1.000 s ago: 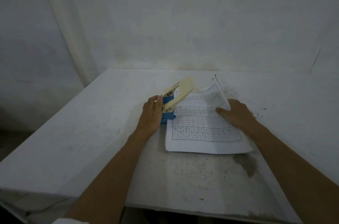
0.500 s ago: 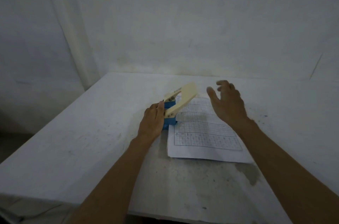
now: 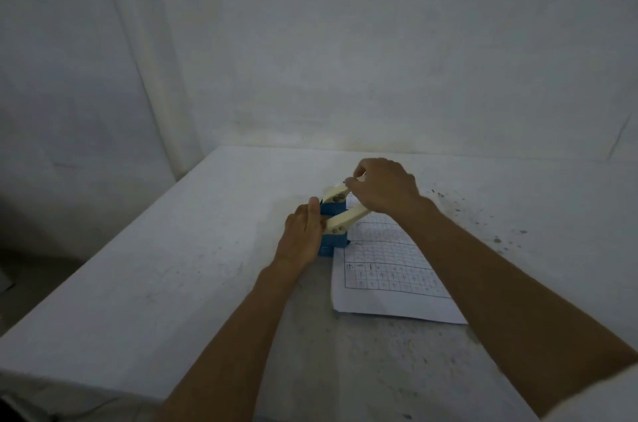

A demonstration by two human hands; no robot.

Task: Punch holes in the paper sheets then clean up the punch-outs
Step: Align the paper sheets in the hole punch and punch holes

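Paper (image 3: pixel 390 287) in hole punch (image 3: pixel 334 235) | left hand (image 3: pixel 302 237) still grips base — right hand (image 3: pixel 381 185) now clasps lever

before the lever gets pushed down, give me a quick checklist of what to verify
1. Left hand steadies the blue hole punch base: ok.
2. Right hand is on the cream plastic lever: ok.
3. Lever raised, ready to press: ok.
4. White gridded paper sheet has its left edge at the punch: ok; how far it sits in the slot: cannot tell.
5. Sheet lies flat on the white table: ok.
6. Fingers clear of the slot: cannot tell.
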